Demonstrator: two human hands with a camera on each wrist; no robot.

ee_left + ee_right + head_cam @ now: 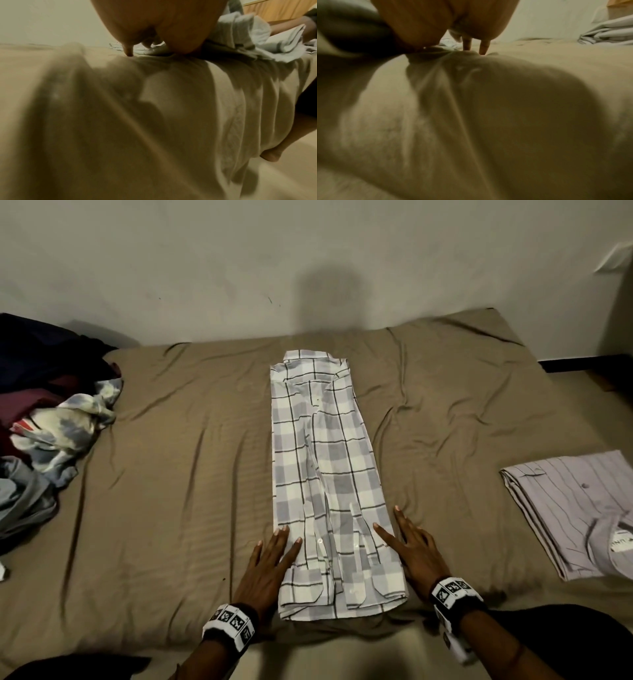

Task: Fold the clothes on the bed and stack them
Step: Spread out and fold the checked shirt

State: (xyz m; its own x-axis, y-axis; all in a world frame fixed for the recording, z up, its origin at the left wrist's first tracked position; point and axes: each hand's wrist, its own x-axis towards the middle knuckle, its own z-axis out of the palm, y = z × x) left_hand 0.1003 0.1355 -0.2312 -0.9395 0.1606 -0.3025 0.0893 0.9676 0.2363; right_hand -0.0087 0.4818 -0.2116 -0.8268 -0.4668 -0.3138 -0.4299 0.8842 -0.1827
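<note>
Head view alone shows the long grey-and-white plaid folded shirt (323,484); left hand (270,568) and right hand (414,549) lie flat, fingers straight, flanking its near end on the tan-sheeted bed (171,474).

Bed (171,474) (tan sheet) bears plaid shirt (325,474).

A plain off-white wall (239,261) stands behind the bed (164,474), which is covered by a creased tan sheet (462,392); lighting is dim.

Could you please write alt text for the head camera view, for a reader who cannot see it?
Two flat hands, left hand and right hand, flank a plaid shirt folded lengthwise on a tan bed. A folded striped shirt lies right, unfolded clothes left.
</note>
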